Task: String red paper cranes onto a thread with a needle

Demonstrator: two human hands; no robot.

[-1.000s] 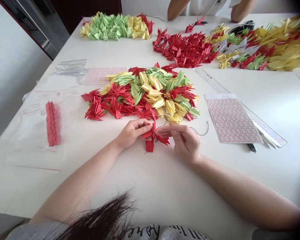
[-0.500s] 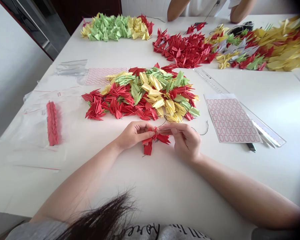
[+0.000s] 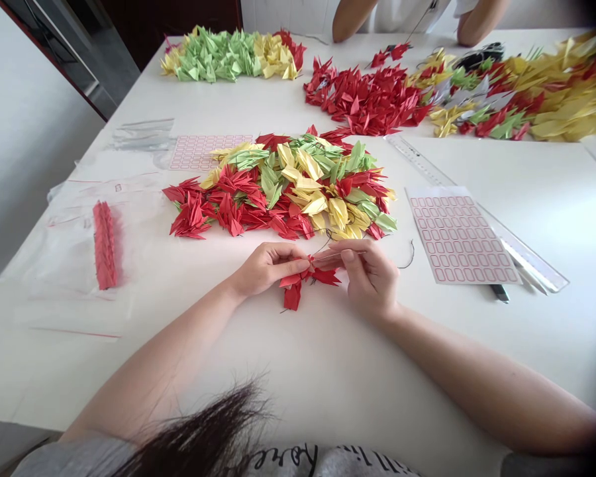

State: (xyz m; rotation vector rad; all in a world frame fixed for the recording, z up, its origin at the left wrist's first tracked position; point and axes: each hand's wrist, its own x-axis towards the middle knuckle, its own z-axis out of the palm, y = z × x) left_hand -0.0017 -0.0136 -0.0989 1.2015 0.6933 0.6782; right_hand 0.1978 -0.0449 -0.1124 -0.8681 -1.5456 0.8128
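Note:
Between finger and thumb, my left hand [image 3: 265,268] pinches a red folded paper crane [image 3: 293,281]. Other red folded paper pieces [image 3: 326,275] hang just below and to the right of it. My right hand [image 3: 372,271] is closed on a thin needle [image 3: 335,255], whose left end meets the red paper at my left fingertips. Dark thread [image 3: 324,245] loops behind the fingers. Just beyond both hands lies a strung heap of red, yellow and green paper cranes [image 3: 298,185].
On the left are clear plastic bags [image 3: 64,252], with a red paper bundle [image 3: 104,245] in one. A label sheet [image 3: 461,235] and a ruler [image 3: 536,258] lie right. Farther back are more paper piles [image 3: 367,96] and a co-worker's arms [image 3: 481,23].
My right hand and the needle have shifted very slightly at the red paper. The hanging red pieces have swung a little. Everything else stays where it was.

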